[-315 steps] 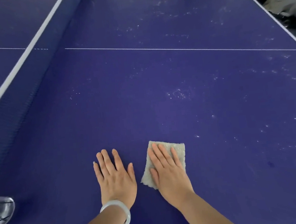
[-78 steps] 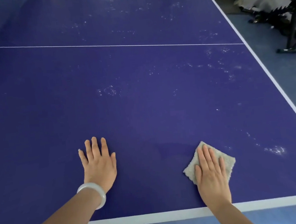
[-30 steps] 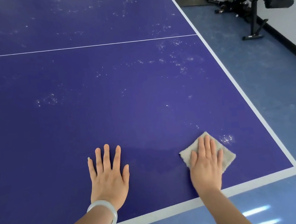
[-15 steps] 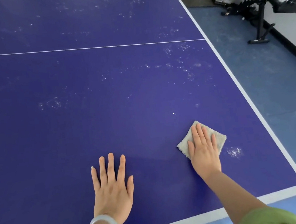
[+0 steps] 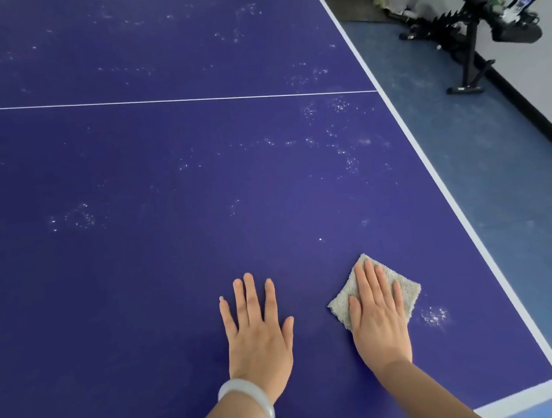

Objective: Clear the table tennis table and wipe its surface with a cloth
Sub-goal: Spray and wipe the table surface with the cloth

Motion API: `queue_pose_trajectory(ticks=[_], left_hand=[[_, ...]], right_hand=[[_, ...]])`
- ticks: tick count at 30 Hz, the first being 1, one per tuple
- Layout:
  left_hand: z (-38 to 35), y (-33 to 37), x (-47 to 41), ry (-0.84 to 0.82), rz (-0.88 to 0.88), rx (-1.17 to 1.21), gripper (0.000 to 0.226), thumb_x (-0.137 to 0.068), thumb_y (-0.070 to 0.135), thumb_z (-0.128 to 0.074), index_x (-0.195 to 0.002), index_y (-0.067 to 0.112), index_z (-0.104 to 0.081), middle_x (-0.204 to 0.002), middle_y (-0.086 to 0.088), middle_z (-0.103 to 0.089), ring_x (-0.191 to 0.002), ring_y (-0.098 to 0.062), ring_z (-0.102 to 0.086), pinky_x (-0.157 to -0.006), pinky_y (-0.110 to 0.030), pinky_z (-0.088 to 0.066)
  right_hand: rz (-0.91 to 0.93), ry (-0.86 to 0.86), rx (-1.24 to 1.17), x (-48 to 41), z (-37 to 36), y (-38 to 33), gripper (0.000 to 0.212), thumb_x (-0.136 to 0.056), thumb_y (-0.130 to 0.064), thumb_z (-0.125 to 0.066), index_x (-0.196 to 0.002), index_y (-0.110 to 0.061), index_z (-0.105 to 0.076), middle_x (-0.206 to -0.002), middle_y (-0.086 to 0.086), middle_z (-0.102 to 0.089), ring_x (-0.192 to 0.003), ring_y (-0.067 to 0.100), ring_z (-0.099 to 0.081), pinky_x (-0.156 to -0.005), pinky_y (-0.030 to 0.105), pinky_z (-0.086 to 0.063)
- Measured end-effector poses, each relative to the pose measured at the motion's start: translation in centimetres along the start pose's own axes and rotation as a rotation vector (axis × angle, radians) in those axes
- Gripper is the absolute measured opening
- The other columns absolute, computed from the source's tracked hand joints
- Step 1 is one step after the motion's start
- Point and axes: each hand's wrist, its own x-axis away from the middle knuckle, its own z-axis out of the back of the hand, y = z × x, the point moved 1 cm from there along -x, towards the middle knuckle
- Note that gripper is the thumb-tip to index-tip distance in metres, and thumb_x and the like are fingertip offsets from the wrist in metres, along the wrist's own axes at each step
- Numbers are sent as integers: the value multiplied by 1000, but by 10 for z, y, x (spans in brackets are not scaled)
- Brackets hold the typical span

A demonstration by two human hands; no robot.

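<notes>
The blue table tennis table [image 5: 163,172] fills most of the view, with white dusty specks scattered over it. A small grey cloth [image 5: 407,289] lies flat on it near the right corner. My right hand [image 5: 379,316] presses on the cloth with straight fingers. To its left, my left hand [image 5: 258,332] rests flat on the bare surface, fingers spread, a pale bangle on the wrist. A patch of white specks [image 5: 435,316] sits just right of the cloth.
The table's white right edge [image 5: 433,173] runs diagonally to the near right corner. Beyond it is blue-grey floor [image 5: 500,170]. A black exercise bench [image 5: 467,38] and clutter stand at the back right by the wall.
My right hand has slid the cloth left and forward, away from the speck patch by the right corner. My left hand stays flat on the table. The view has shifted.
</notes>
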Motion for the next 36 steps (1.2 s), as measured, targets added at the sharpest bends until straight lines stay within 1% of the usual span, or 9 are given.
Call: queue_pose_trajectory(ticks=[5, 14, 20, 24, 27, 29, 31, 33, 36], left_hand=[[-9, 4, 1, 12, -16, -31, 69, -98, 46, -21, -152, 3, -25, -159, -30, -14, -148, -45, -11, -115, -67, -14], [-10, 5, -1, 17, 7, -66, 68, -98, 47, -21, -152, 5, -27, -159, -27, -19, -148, -43, -14, -116, -65, -17], [-10, 7, -1, 6, 21, -87, 68, -98, 47, -21, -153, 7, -29, -158, -25, -22, -148, -42, -18, -116, -64, -19], [-10, 8, 0, 4, 33, -116, 68, -99, 48, -19, -153, 8, -26, -159, -24, -21, -149, -41, -16, -116, -63, -19], [-11, 8, 1, -4, 43, -130, 68, -99, 48, -18, -153, 8, -27, -159, -23, -21, -149, -39, -15, -116, -62, -19], [-13, 8, 1, 6, 41, -137, 68, -99, 47, -20, -153, 7, -28, -159, -23, -22, -149, -39, -16, -116, -62, -20], [-13, 8, 0, 17, 36, -142, 68, -98, 47, -22, -152, 7, -28, -158, -23, -23, -149, -39, -18, -116, -62, -21], [-13, 8, 0, 33, 35, -141, 68, -98, 47, -22, -152, 7, -29, -158, -23, -24, -148, -39, -19, -116, -62, -20], [-12, 9, 1, 41, 45, -138, 68, -98, 48, -20, -153, 8, -28, -159, -22, -23, -149, -38, -19, -117, -61, -19]], right_hand=[[-104, 19, -21, -7, -2, -37, 59, -102, -38, -8, -158, -18, -11, -165, 0, -6, -153, 14, -2, -123, 44, -4], [493, -106, -17, -124, 11, -55, 62, -101, -40, -5, -158, -17, -13, -165, -2, -9, -152, 14, 0, -123, 44, 0], [-350, -28, -92, -155, 25, 101, 57, -104, -33, -17, -158, -16, -10, -166, 1, -4, -152, 15, 1, -123, 48, 2], [-572, 25, -115, -151, 24, 55, 54, -103, -26, -18, -154, -10, -25, -159, 11, -28, -148, 27, -21, -117, 49, -17], [-248, 61, -27, -140, 30, -36, 52, -97, -18, -22, -143, -13, -45, -134, 6, -51, -127, 26, -47, -93, 39, -35], [259, -61, -21, -113, 13, -78, 55, -104, -28, -20, -156, -13, -15, -161, 7, -20, -149, 25, -15, -118, 45, -17], [589, -120, -10, -101, 10, -77, 59, -103, -36, -9, -158, -14, -8, -166, 2, -6, -153, 19, 1, -122, 48, -2], [606, -125, 22, -115, 14, -37, 61, -101, -38, -6, -157, -16, -12, -165, -1, -9, -152, 16, -1, -123, 45, 1], [179, -61, 23, -146, 14, 62, 63, -98, -37, -2, -157, -16, -10, -165, -1, -10, -152, 17, -7, -123, 45, -4]])
